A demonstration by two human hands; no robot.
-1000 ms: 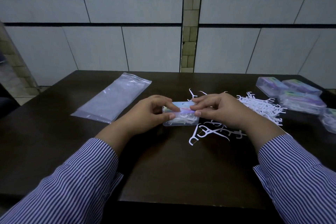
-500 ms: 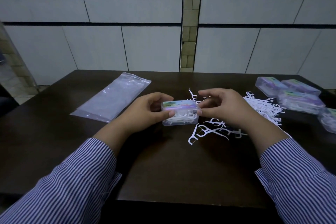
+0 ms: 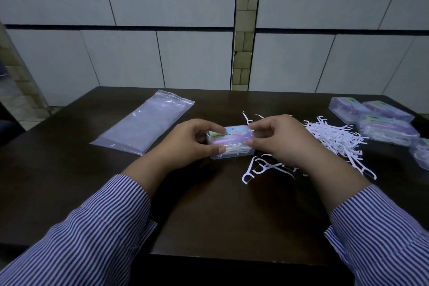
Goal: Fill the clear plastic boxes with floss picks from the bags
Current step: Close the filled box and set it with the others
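Left fingers (image 3: 210, 128): I see them curled round the left end of the box, thumb on the near side, pinching it.
Right fingers (image 3: 260, 126): they curl round the right end of the same box, thumb tip on the near edge, pinching it too.
Left hand (image 3: 185, 144): it holds the box from the left.
Right hand (image 3: 281, 141): it holds the box from the right and hides some loose picks under it.
Clear box (image 3: 229, 144): it is in the middle of the table, between my two hands. Its lid has a shiny label and looks closed. White picks show inside it.
Loose picks (image 3: 257, 168): a few white ones lie on the table just beside the box, near my right wrist.
Pick pile (image 3: 334, 137): a big heap lies to the right of my right hand.
Filled boxes (image 3: 385, 121): several sit at the far right, near the pile. One is cut off by the edge.
Plastic bag (image 3: 144, 123): it lies flat, well to the left of the box. I cannot tell what is in it.
Sleeves (image 3: 88, 232): striped, on both arms.
Table (image 3: 209, 211): dark wood.
Wall (image 3: 162, 53): pale tiles behind the table.
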